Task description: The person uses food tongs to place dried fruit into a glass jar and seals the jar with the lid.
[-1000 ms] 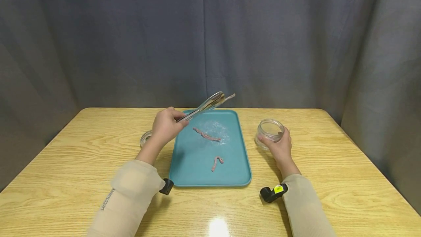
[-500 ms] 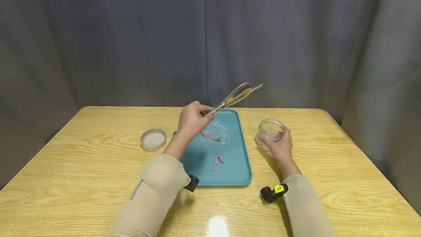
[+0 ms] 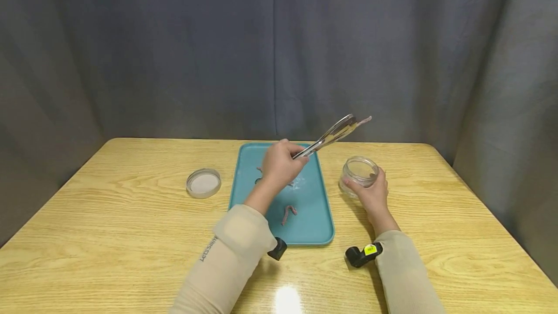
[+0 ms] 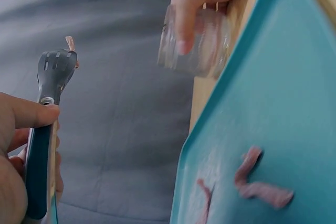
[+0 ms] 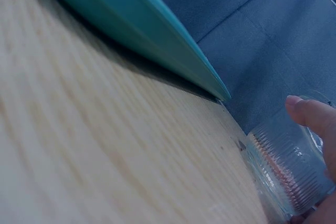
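My left hand (image 3: 281, 166) grips metal tongs (image 3: 323, 142) above the far part of the teal tray (image 3: 314, 231). A thin pinkish strip (image 3: 365, 120), perhaps raw meat, sticks out from the tongs' tips, up and to the right. My right hand (image 3: 372, 193) holds an uncapped glass jar (image 3: 358, 172) on the table, right of the tray; its thumb lies on the near side. Through the jar's ribbed wall (image 5: 286, 169) a reddish tint shows. On the tray lies a bent pink strip (image 4: 257, 182); a second strip (image 4: 205, 203) is mostly hidden behind my left hand in the head view.
A round jar lid (image 3: 203, 183) lies left of the tray on the wooden table (image 3: 131, 227). White powdery smears (image 3: 300, 183) mark the tray's middle. A dark grey curtain (image 3: 196, 62) hangs behind the table's far edge.
My left hand has carried the tongs and strip rightward across the tray, rising and then dipping slightly. The lid, earlier partly covered, now shows whole. My right hand and the jar stay put.
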